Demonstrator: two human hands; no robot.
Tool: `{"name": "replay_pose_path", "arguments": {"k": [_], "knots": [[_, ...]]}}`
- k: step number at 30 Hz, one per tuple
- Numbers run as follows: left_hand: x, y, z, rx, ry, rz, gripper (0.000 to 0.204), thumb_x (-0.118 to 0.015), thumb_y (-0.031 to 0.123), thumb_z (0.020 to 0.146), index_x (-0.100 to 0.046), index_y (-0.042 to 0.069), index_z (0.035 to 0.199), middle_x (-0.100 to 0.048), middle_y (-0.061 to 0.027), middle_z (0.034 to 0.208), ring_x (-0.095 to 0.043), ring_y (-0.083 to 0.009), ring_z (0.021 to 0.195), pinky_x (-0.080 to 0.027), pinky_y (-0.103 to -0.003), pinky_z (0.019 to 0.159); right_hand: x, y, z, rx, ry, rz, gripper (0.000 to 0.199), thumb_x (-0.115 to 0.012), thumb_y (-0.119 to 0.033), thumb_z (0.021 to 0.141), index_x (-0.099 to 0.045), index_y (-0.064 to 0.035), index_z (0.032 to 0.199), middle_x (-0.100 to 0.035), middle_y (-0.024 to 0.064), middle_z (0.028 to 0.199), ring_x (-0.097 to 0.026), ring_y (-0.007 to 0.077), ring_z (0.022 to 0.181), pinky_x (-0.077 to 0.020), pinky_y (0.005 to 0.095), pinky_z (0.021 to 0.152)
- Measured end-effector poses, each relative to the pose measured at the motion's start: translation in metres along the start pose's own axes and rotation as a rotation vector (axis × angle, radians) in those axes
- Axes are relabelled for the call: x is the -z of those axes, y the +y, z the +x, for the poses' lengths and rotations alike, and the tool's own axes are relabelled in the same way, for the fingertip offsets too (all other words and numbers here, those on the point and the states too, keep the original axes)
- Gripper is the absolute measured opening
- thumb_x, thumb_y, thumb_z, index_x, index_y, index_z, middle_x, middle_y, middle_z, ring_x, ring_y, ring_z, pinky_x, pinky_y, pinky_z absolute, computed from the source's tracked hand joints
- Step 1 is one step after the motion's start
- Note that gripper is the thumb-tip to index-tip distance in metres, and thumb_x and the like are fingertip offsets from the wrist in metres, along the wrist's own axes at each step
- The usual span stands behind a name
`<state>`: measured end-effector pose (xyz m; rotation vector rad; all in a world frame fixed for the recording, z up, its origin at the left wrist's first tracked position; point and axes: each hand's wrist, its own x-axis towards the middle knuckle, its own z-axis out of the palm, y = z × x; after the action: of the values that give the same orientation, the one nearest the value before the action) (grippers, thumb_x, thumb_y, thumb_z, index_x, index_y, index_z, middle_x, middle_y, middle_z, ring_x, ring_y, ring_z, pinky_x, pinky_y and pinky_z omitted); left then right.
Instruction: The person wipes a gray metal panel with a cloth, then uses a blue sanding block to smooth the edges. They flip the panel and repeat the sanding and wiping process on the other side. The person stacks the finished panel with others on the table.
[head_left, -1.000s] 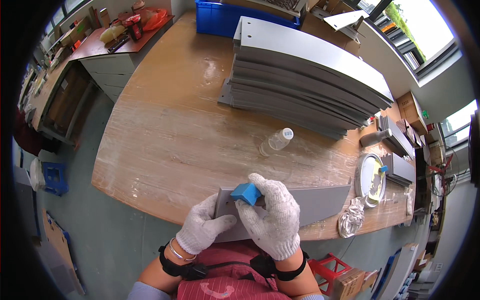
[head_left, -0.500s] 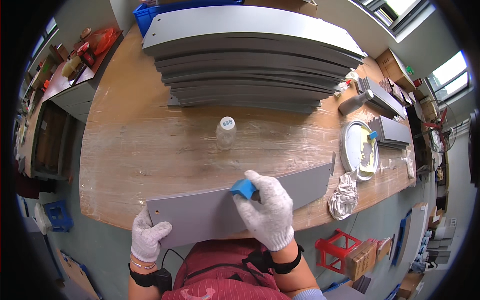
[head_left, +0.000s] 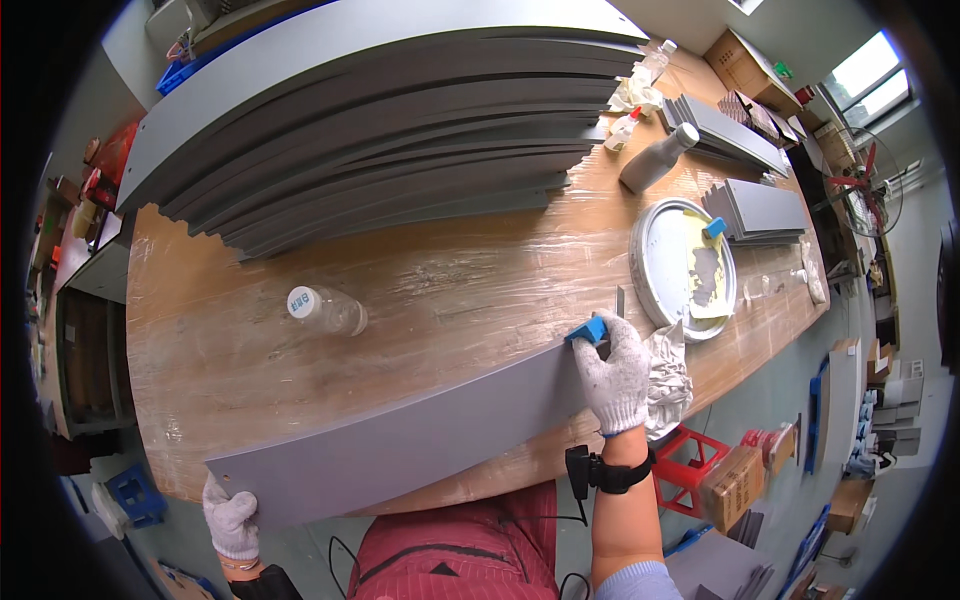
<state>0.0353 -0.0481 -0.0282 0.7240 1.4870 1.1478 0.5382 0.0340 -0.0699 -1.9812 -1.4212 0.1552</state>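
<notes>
Clearly, your left hand [head_left: 232, 520] was clamped on the left end of the grey panel [head_left: 420, 430], its thumb over the face near the small hole. That grip matched the one from a second before; the change lay with your right hand [head_left: 612, 375]. It had been beside the left one, then about halfway along, and now it had reached the panel's right end. It had the blue block [head_left: 586, 330] pinched between thumb and fingers at the panel's far edge, close to the upright lip; how hard the block bore on the surface could not be told.

That left-to-right run suggested you had gone over most of the panel's length, with little remaining before the lip. Your hands spanned nearly the whole piece, which probably helped keep it steady, its near side seeming to overhang the table [head_left: 250, 370].

Just right of the panel, the crumpled cloth [head_left: 668, 375] lay close by your right hand. Beyond the panel's right end was the round lid [head_left: 650, 275]; beyond its left half stood the clear bottle [head_left: 335, 312]. Farther past the panel were the grey bottle [head_left: 657, 162] and the tall stack of panels [head_left: 390, 130], apparently undisturbed.
</notes>
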Motion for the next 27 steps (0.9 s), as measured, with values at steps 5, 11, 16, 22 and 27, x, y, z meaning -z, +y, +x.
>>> {"name": "replay_pose_path", "arguments": {"k": [5,11,16,22,27], "knots": [[-0.003,-0.012,0.015,0.025,-0.029,-0.039,0.056,-0.07,0.005,0.078,-0.055,-0.007,0.131,-0.069,-0.0115,0.108,-0.069,-0.021,0.09,-0.057,-0.032,0.08,0.018,0.112,0.037,-0.342,0.064,-0.094,0.039,-0.079,-0.017,0.082,-0.07,-0.0037,0.117,-0.072,0.0144,0.098,-0.069,0.0247,0.086,-0.0552,0.0355,0.081],[-0.004,-0.042,0.044,0.197,0.012,0.0,0.039,-0.068,0.014,0.094,-0.059,-0.002,0.128,-0.068,-0.0093,0.116,-0.067,-0.0218,0.102,-0.055,-0.036,0.092,0.02,0.12,0.039,-0.57,-0.016,0.44,0.035,-0.075,-0.01,0.086,-0.067,0.0029,0.118,-0.071,0.0075,0.094,-0.065,0.0132,0.081,-0.054,0.0289,0.075],[0.009,-0.07,0.064,0.381,0.104,0.107,0.031,-0.063,0.017,0.099,-0.062,-0.002,0.123,-0.067,-0.0086,0.115,-0.066,-0.0213,0.1,-0.055,-0.037,0.092,0.004,0.107,0.048,-0.484,-0.241,0.438,0.038,-0.076,-0.016,0.085,-0.068,0.0022,0.117,-0.073,0.0076,0.093,-0.067,0.0148,0.084,-0.0546,0.0294,0.079],[0.003,-0.083,0.066,0.47,0.101,0.093,0.037,-0.064,0.022,0.1,-0.06,-0.003,0.127,-0.067,-0.0095,0.115,-0.066,-0.0221,0.101,-0.055,-0.037,0.092,-0.007,0.102,0.064,-0.397,-0.404,0.283,0.037,-0.075,-0.026,0.08,-0.072,-0.0028,0.108,-0.074,0.0141,0.094,-0.072,0.0255,0.087,-0.0552,0.0357,0.082],[0.0,-0.078,0.069,0.511,0.05,0.107,0.041,-0.064,0.026,0.1,-0.059,-0.003,0.128,-0.068,-0.0099,0.115,-0.066,-0.0231,0.103,-0.055,-0.038,0.092,-0.004,0.099,0.067,-0.394,-0.481,0.226,0.031,-0.073,-0.022,0.079,-0.073,-0.0034,0.104,-0.074,0.013,0.092,-0.071,0.0228,0.085,-0.0553,0.0345,0.081]]}}
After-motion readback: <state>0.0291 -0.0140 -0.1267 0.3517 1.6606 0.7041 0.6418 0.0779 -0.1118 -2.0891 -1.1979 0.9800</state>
